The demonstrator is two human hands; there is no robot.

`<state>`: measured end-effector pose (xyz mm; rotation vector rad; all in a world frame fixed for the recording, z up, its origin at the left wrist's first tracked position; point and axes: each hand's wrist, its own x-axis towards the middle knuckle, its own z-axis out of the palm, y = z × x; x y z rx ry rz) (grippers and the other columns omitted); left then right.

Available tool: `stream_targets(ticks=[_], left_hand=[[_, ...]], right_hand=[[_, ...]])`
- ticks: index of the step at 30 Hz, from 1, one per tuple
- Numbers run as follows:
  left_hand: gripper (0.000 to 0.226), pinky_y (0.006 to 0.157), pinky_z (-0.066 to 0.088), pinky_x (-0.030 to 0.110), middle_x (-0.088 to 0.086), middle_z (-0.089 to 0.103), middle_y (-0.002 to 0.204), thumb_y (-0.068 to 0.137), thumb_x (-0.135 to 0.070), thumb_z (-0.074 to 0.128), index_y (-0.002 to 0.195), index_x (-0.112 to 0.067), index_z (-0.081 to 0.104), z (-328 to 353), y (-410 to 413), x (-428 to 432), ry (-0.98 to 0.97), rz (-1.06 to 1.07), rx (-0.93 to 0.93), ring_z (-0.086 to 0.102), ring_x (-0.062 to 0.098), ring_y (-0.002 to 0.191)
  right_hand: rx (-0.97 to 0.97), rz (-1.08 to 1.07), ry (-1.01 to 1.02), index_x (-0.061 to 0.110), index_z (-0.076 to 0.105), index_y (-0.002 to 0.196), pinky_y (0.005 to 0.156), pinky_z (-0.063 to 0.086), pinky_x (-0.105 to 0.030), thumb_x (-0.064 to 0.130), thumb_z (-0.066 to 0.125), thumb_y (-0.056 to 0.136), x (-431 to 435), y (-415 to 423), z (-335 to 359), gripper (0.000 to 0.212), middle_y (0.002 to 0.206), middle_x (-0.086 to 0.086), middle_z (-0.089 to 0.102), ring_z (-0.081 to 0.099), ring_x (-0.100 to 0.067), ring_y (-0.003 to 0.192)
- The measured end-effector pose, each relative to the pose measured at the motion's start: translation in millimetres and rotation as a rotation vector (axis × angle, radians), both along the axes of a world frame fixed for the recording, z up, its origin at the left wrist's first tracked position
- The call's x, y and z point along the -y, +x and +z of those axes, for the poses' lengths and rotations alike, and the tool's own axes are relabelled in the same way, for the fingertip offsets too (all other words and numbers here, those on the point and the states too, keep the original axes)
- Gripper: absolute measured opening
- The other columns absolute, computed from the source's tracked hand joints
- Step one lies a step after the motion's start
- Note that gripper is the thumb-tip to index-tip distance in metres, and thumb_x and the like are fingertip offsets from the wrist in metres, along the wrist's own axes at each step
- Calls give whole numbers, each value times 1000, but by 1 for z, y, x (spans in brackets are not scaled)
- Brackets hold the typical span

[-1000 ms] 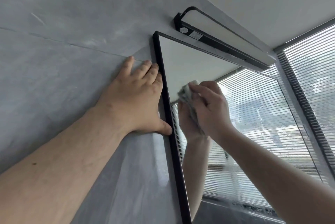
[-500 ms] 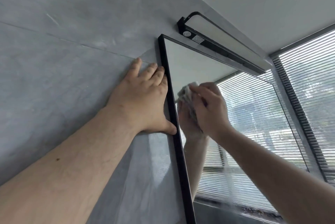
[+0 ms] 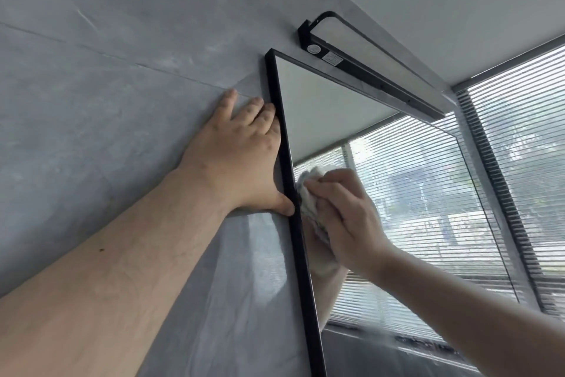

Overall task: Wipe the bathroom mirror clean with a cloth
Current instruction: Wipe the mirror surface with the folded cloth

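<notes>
Right hand (image 3: 351,217), clutching the cloth (image 3: 308,196), has slid lower on the mirror (image 3: 412,193) beside its black frame (image 3: 301,269); left hand (image 3: 241,156) flat, fingers straight, on the grey wall (image 3: 122,71); lamp (image 3: 367,74) above.

Bare forearms (image 3: 122,269) & hands (image 3: 238,159)

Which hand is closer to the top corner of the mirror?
Left. The left hand rests on the wall just below that corner; the right hand holds the cloth lower on the glass.
</notes>
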<state>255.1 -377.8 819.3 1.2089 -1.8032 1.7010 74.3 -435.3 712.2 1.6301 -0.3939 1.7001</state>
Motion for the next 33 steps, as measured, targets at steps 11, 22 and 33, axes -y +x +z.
stream_targets(ticks=[11, 22, 33], left_hand=[[137, 120, -1, 56, 10, 5, 166, 55, -101, 28, 156, -10, 12, 0, -1, 1, -7, 22, 7, -1, 24, 153], [139, 122, -3, 53, 7, 7, 166, 51, -100, 31, 156, -11, 11, -1, -1, -1, 9, -7, -16, 0, 20, 153], [141, 121, 1, 54, 8, 12, 165, 49, -102, 27, 155, -9, 15, 1, 0, -1, -19, 2, 9, 5, 23, 153]], right_hand=[[-244, -118, -98, 20, 62, 116, 69, 54, -32, 20, 58, 95, 8, -13, -107, 21, 106, 2, 53, 60, -14, 80], [188, 9, 62, 13, 73, 104, 71, 38, -6, 16, 55, 93, 2, 8, 62, 21, 99, 6, 51, 51, 11, 86], [-127, -2, 44, 14, 62, 119, 74, 52, -43, 19, 46, 101, 2, -4, -112, 24, 109, -4, 52, 59, -21, 94]])
